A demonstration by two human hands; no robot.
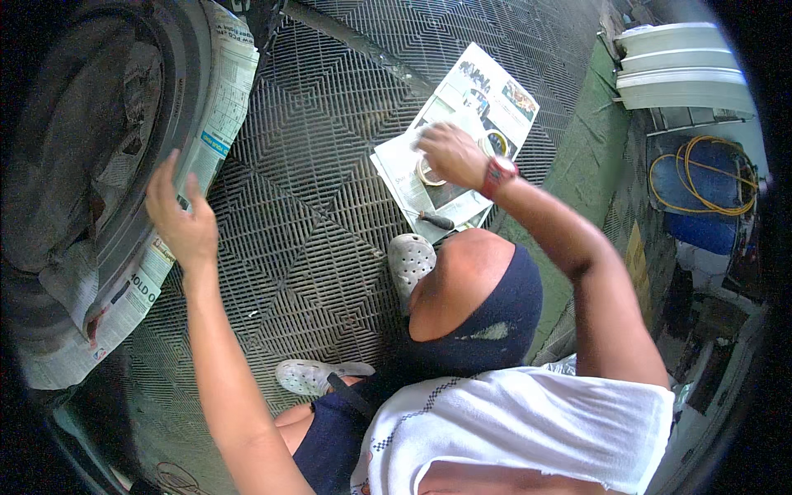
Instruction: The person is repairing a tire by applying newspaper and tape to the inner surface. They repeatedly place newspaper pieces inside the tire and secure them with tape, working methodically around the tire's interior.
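My left hand (pixel 183 216) is at the edge of a large dark round part (pixel 169 103) that looks like a wheel. Its fingers are spread and stretched out against the newspaper strips (pixel 227 103) that line this edge. On the right, my right hand (pixel 452 154) is over a stack of folded newspaper (pixel 470 78) on the floor. Motion blurs its bent fingers, so a grip cannot be made out. Just below it lies a roll of tape (pixel 431 173), partly covered by the hand. Another tape roll (pixel 495 142) sits beside the wrist. A dark-handled tool (pixel 437 220) rests on the newspaper's near edge.
Dark slatted mats (pixel 322 165) cover the floor, with a green strip (pixel 569 181) to the right. My bent knee (pixel 474 272) and grey clogs (pixel 410 262) are close to the newspaper. White panels (pixel 685 66) and a coiled orange hose (pixel 697 177) are at the far right.
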